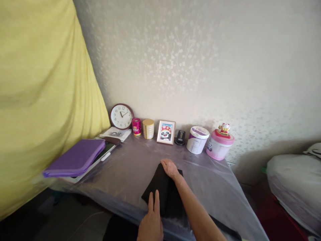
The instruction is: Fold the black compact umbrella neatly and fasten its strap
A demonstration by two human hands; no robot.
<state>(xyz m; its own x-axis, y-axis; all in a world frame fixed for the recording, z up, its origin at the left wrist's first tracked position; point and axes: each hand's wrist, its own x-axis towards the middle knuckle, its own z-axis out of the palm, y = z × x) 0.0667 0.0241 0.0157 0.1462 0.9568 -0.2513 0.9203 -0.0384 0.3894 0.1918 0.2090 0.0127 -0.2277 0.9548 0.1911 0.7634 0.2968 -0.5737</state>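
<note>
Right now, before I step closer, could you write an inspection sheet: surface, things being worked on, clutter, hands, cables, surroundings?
Surface: table under a glossy, wrinkled cover.
Things in hand: black item, apparently fabric; a dark strip lies to its right, connection hidden.
Clutter: purple folder at left; along the back, clock, red tin, yellow can, framed panda picture, white tub, pink tub topped by a cat figurine.
Hands: right hand on the black item's far end; left hand, two fingers extended at its near part, contact unclear.
Cables: thin pale line on the floor, possibly a cord.
Surroundings: yellow cloth left, patterned wall behind, pale bundle right.
</note>
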